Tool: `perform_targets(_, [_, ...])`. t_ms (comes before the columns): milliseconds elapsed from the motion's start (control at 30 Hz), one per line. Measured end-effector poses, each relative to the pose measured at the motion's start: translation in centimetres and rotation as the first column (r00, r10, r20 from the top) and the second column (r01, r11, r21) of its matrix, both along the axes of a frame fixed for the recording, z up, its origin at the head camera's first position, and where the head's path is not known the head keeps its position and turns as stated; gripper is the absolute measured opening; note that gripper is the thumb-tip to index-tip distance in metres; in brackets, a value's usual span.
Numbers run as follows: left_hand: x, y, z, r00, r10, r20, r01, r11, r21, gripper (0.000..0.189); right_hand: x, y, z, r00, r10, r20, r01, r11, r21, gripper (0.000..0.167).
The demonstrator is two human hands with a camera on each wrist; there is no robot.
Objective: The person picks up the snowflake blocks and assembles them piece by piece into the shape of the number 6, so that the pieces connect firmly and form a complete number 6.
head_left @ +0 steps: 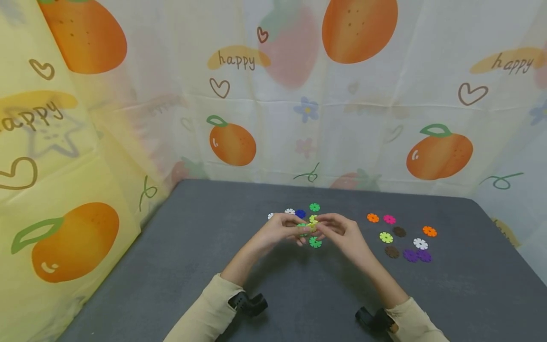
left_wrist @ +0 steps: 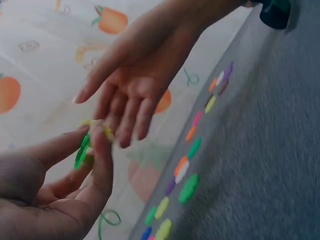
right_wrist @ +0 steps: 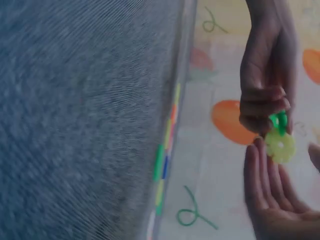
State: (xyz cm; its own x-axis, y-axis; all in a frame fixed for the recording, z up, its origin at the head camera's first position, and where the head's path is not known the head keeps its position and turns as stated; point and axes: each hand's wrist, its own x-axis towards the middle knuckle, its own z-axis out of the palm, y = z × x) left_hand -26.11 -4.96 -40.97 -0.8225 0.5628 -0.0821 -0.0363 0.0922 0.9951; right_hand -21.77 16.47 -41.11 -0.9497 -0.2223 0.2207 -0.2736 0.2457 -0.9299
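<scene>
Above the table, my left hand (head_left: 278, 231) pinches a green notched plastic disc (left_wrist: 82, 151) between thumb and fingers. Joined to it at an angle is a yellow notched disc (right_wrist: 281, 146), its flat face showing in the right wrist view. My right hand (head_left: 345, 233) is beside them, fingers extended and close to the yellow disc; whether they touch it I cannot tell. Its thumb (left_wrist: 92, 86) stands apart from the fingers in the left wrist view. Below the hands lies a loose green disc (head_left: 315, 242), with another green disc (head_left: 314, 207) farther back.
On the grey table (head_left: 179, 266), several loose discs lie to the right, among them an orange one (head_left: 429, 231), a brown one (head_left: 391, 251) and a purple one (head_left: 410, 255). Behind the left hand are a white disc (head_left: 289, 212) and a blue disc (head_left: 301, 213). A printed curtain (head_left: 278, 142) hangs behind.
</scene>
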Motion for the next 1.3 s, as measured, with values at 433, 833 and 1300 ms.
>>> perform_targets(433, [-1.1,-0.7,-1.5,0.994,-0.033,0.102,0.021,0.993,0.118,0.034,-3.0,0.4,-3.4,1.000,-0.009,0.008,0.004,0.885,0.465,0.034])
perform_targets(833, [-1.2,-0.5,-1.5,0.985,-0.009,0.174,-0.016,0.989,0.145,0.034,-2.9,0.4,-3.7,0.993,-0.077,0.087,0.038,0.921,0.388,0.023])
perform_targets(1300, [-1.3,-0.7,-1.2,0.979,0.000,0.205,-0.033,0.987,0.159,0.034,-1.4,1.6,-0.4,0.938,-0.022,0.345,0.038,0.999,-0.039,0.038])
